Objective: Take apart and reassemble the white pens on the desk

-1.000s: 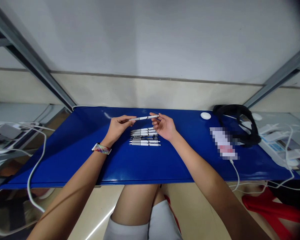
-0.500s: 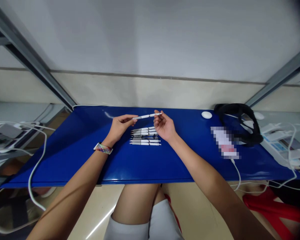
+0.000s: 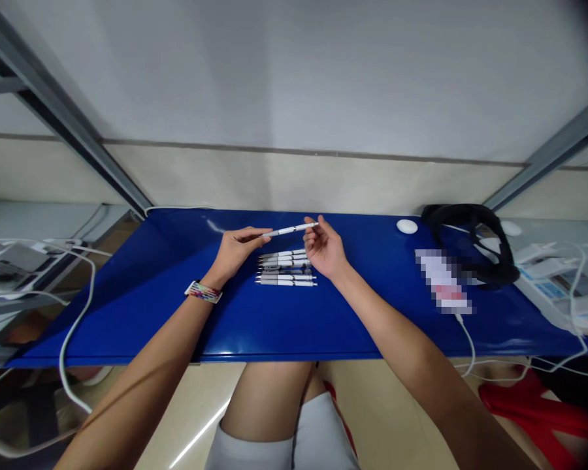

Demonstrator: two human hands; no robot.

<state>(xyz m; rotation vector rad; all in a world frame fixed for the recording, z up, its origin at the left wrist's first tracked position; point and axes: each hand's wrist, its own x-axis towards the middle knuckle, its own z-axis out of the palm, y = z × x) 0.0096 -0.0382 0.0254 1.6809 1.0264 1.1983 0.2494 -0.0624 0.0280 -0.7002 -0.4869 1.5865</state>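
A white and grey pen is held up above the table, its right end a little higher than its left. My left hand pinches the grey end between thumb and fingers; a multicoloured band circles that wrist. At the white end, my right hand has its curled fingers and thumb around the pen's tip. Beneath, a row of several similar pens lies side by side on the blue table, most pointing left. The right hand partly covers the far ends of the upper ones.
A white oval object, a black headband-like strap and a blurred-out phone-like item with a white cable lie on the right. Metal posts and a wall bound the table. Another white cable hangs at left.
The view has shifted slightly. Both hands stay on the same pen, which has barely moved; the right fingers look a little more spread at its end. The pens on the table lie as before.
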